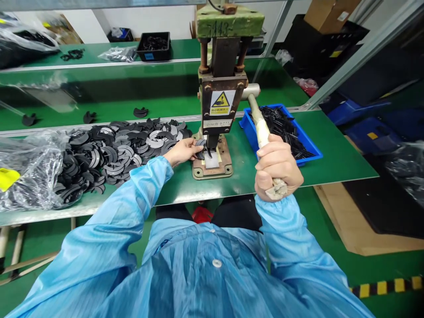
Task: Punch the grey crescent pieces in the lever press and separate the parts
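Note:
A green hand press (223,81) with a warning label stands on the green table. My left hand (183,151) pinches a dark curved part (200,149) at the press's lower end, just above a small pale block (211,160) on the base. My right hand (278,167) is wrapped round the taped lever (258,115) on the press's right side. Left of the press lies a heap of dark curved parts (124,150), partly inside a clear plastic bag (36,172).
Right of the press, a blue tray (311,159) holds thin black pieces. A few loose curved parts lie behind the heap. On the rear shelf stands a black bin (154,56). A metal post (351,62) slants at the right.

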`<state>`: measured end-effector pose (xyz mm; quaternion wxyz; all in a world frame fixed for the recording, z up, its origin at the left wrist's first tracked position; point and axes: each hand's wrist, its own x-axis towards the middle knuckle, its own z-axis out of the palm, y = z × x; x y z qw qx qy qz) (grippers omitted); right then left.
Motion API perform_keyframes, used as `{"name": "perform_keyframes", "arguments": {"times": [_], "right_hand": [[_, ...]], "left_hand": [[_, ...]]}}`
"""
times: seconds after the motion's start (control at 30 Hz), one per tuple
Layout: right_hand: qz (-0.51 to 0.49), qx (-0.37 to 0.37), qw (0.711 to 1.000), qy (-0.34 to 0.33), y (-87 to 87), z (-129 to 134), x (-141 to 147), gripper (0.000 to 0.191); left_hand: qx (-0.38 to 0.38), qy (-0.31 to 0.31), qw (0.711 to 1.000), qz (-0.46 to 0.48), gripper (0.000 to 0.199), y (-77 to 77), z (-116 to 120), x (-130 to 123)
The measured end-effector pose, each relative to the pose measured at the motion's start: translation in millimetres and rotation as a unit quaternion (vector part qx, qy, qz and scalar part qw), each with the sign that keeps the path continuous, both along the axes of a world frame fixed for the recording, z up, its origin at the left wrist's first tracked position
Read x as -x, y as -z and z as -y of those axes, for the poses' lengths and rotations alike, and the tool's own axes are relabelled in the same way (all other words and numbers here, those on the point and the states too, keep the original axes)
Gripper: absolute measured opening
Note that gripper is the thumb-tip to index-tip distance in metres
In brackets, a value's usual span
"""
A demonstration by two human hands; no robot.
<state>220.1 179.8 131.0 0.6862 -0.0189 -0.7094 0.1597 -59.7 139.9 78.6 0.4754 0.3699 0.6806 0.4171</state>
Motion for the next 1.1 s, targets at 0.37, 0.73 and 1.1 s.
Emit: {"name": "perform_keyframes", "arguments": {"times": [0.37,0.73,1.1], "right_hand": [[-0.018,0.008,1.0,0.008,2.4,2,4,0.029],[0.004,0.013,1.0,-0.025,-115.1,-37,16,0.056],[0.202,0.38,0.892,-0.141,56.7,43,32,0.049]], "left_hand": [[0.102,0.01,0.993,0.061,0.037,-12.4,-8,2],[0.039,-0.015,0.991,0.125,0.03,-16.0,16,-11],[-0.117,0.066,0.979,0.154,0.054,-62.6,111,-36]]}}
